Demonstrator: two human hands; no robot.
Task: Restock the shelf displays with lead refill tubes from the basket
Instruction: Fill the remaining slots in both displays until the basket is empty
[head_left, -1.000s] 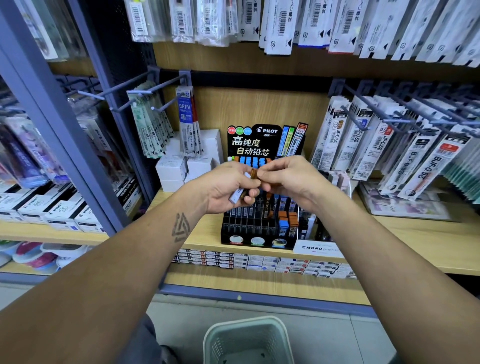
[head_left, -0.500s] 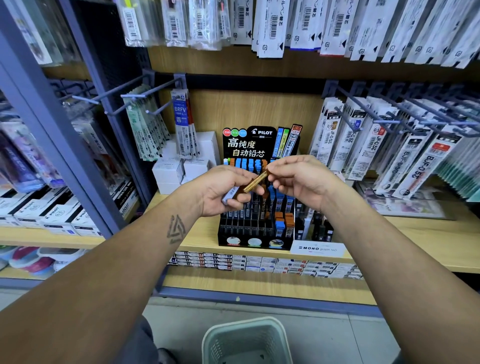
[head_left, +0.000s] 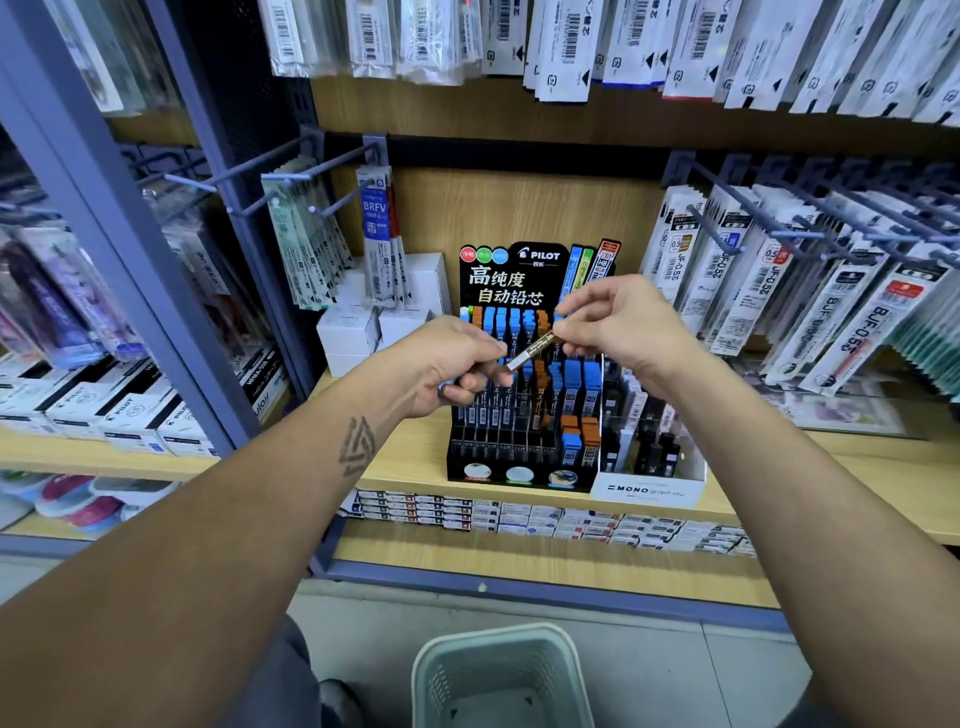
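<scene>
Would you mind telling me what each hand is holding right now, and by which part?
Right hand pinches a lead refill tube by its upper end. Left hand holds its lower end.

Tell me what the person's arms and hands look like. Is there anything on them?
Both forearms are bare, with no sleeves showing. No watch, rings or gloves can be seen. The left forearm has a dark tattoo of interlocking triangles near the wrist. The left hand and right hand are bare too.

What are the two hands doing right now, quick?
Left hand: closed around several thin lead refill tubes.
Right hand: pinching the top end of one slim brown-capped tube.
</scene>
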